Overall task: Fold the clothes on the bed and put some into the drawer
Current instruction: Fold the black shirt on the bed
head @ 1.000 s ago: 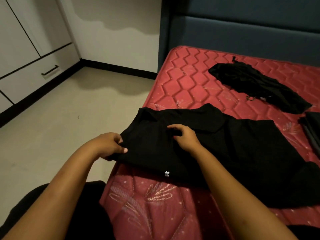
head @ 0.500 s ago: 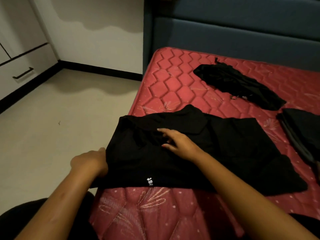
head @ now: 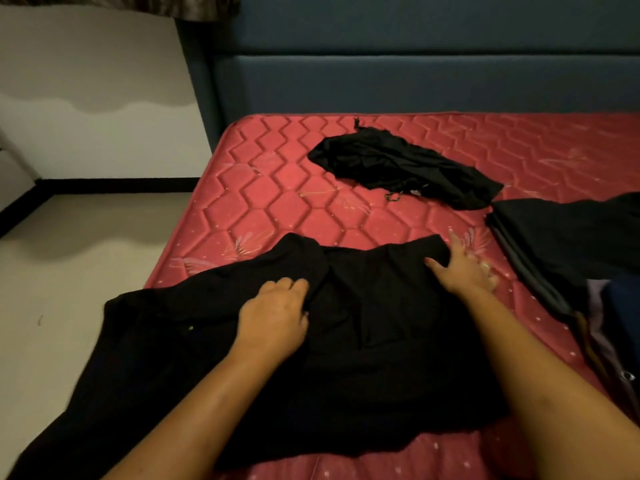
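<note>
A black garment (head: pixel 381 341), likely soft, light and floppy, lies on the red bed (head: pixel 277 209); left hand (head: pixel 273 317) fingers clutch a fold, right hand (head: pixel 462 268) fingers spread flat on its far corner, a sensible hold

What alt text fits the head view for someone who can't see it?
The left hand grips a fold of a black garment on a red quilted mattress while the right hand rests spread on its far right corner. A crumpled black garment lies beyond, dark folded clothes at right.
</note>
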Motion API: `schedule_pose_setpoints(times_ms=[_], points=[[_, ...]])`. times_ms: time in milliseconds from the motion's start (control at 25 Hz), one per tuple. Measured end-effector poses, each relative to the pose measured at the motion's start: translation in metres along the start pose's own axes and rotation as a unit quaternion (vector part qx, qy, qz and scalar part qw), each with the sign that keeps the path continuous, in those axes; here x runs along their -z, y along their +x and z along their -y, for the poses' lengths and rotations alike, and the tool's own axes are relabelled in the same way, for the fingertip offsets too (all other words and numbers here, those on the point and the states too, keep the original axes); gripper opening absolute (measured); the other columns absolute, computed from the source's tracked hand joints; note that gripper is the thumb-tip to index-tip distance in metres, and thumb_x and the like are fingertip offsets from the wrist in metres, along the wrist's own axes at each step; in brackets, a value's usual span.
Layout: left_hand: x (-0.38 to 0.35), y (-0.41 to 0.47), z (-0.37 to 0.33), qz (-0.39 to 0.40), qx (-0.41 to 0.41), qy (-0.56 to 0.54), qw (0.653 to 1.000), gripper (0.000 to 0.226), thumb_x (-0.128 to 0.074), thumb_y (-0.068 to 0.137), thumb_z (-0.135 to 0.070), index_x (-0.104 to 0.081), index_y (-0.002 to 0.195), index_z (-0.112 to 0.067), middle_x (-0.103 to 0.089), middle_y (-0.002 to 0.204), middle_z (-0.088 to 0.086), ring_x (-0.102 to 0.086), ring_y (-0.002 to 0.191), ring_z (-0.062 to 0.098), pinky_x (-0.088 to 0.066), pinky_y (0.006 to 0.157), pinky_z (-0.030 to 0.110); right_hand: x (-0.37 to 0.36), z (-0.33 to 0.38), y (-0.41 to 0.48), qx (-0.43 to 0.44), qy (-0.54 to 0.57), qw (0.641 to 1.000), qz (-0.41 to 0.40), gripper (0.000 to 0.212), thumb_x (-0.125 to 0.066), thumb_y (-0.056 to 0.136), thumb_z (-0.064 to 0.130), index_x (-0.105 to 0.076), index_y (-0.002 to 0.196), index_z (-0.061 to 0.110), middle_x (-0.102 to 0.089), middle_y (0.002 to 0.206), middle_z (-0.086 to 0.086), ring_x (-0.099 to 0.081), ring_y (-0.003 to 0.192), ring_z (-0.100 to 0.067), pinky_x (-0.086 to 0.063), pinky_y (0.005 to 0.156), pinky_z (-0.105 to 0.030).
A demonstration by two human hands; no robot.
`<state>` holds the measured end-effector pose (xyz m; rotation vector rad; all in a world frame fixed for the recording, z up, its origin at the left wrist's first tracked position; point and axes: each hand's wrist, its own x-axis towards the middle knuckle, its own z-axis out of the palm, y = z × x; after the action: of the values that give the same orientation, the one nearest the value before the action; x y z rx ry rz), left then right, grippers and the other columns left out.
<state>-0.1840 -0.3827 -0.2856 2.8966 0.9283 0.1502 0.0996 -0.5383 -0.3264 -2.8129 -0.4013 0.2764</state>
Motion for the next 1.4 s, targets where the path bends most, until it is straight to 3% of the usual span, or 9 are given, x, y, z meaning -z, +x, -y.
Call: schedule_pose_setpoints(times_ms=[160,360,520,760,840,1000,1080,1200,1400], points=[[-0.042,0.023,-0.054,-0.039,0.002,-0.059,0.997,0.048,-0.049,0.094,-0.037,-0.038,0.140,-0.025,-0.047,0.131,-0.005,-0.048,0.116,0.018,-0.047,0.082,0.035,-0.019,0.006,-0.006,0.212,-0.063,0.968,-0.114,0.041,-0.045,0.096,0.023,-0.049,0.135,0.035,-0.042,0.128,-0.009,-0.051,0.107,-0.034,-0.046,0.089,-0.044],[-0.073,0.026,-0.070,-0.010,0.023,-0.064,0.998,0.061,-0.038,0.096,-0.051,-0.016,0.151,-0.037,-0.027,0.155,-0.001,-0.026,0.142,0.021,-0.029,0.108,0.048,0.017,-0.063,0.027,0.115,-0.053,0.956,-0.264,0.045,-0.039,0.098,0.015,-0.049,0.140,0.028,-0.044,0.131,-0.014,-0.053,0.095,-0.042,-0.050,0.074,-0.048],[-0.067,0.052,-0.067,0.090,0.073,-0.062,0.991,0.061,-0.028,0.095,-0.062,-0.008,0.150,-0.044,-0.003,0.161,-0.005,-0.013,0.146,0.024,-0.024,0.110,0.054,0.031,-0.086,0.036,0.060,0.122,0.985,-0.109,0.053,-0.044,0.100,0.036,-0.025,0.150,0.037,-0.045,0.139,-0.018,-0.049,0.120,-0.041,-0.041,0.098,-0.046],[-0.053,-0.001,-0.119,0.004,-0.018,-0.095,0.995,0.061,-0.032,0.094,-0.057,-0.024,0.150,-0.033,-0.023,0.158,-0.003,-0.017,0.146,0.019,-0.015,0.115,0.053,0.044,-0.112,-0.029,-0.012,0.356,0.932,0.068,0.098,-0.068,0.074,0.061,-0.018,0.152,0.029,-0.039,0.151,-0.004,-0.040,0.136,-0.023,-0.032,0.114,-0.039],[-0.053,-0.041,-0.139,0.015,-0.060,-0.105,0.993,0.070,-0.027,0.086,-0.068,-0.038,0.145,-0.032,-0.040,0.150,-0.003,-0.033,0.141,0.021,-0.022,0.111,0.056,0.040,-0.126,-0.060,-0.007,0.349,0.929,0.120,0.119,-0.079,0.059,0.061,-0.016,0.153,0.026,-0.034,0.152,0.003,-0.036,0.138,-0.017,-0.031,0.115,-0.038],[-0.052,-0.083,-0.143,0.035,-0.104,-0.046,0.993,0.081,-0.060,0.071,-0.063,-0.040,0.142,-0.031,-0.056,0.136,-0.004,-0.052,0.127,0.021,-0.035,0.104,0.057,0.051,-0.146,-0.104,0.021,0.329,0.934,0.134,0.083,-0.075,0.079,0.002,-0.030,0.148,0.016,-0.039,0.137,0.002,-0.039,0.132,-0.018,-0.032,0.106,-0.026],[-0.045,-0.089,-0.142,0.052,-0.102,-0.046,0.992,0.090,-0.070,0.075,-0.041,-0.021,0.150,-0.033,-0.046,0.145,-0.005,-0.043,0.135,0.018,-0.033,0.108,0.055,0.072,-0.153,-0.113,0.005,0.248,0.967,0.059,0.066,-0.070,0.082,0.001,-0.046,0.138,0.027,-0.048,0.138,0.003,-0.049,0.123,-0.022,-0.041,0.103,-0.031],[-0.042,-0.092,-0.143,0.048,-0.115,-0.023,0.992,0.073,-0.045,0.094,-0.016,-0.006,0.152,-0.037,-0.018,0.158,-0.010,-0.017,0.146,0.014,-0.015,0.119,0.044,0.096,-0.145,-0.121,-0.097,0.060,0.993,0.021,0.063,-0.050,0.089,0.007,-0.042,0.137,0.046,-0.045,0.143,-0.004,-0.046,0.125,-0.032,-0.044,0.098,-0.044],[-0.051,-0.110,-0.144,0.103,-0.134,0.012,0.986,0.062,-0.032,0.101,-0.025,0.003,0.151,-0.038,0.004,0.162,-0.004,0.003,0.149,0.020,0.001,0.117,0.051,0.078,-0.127,-0.129,-0.027,-0.041,0.998,-0.026,0.061,-0.046,0.092,0.010,-0.034,0.144,0.040,-0.037,0.145,-0.005,-0.035,0.131,-0.031,-0.036,0.104,-0.044]])
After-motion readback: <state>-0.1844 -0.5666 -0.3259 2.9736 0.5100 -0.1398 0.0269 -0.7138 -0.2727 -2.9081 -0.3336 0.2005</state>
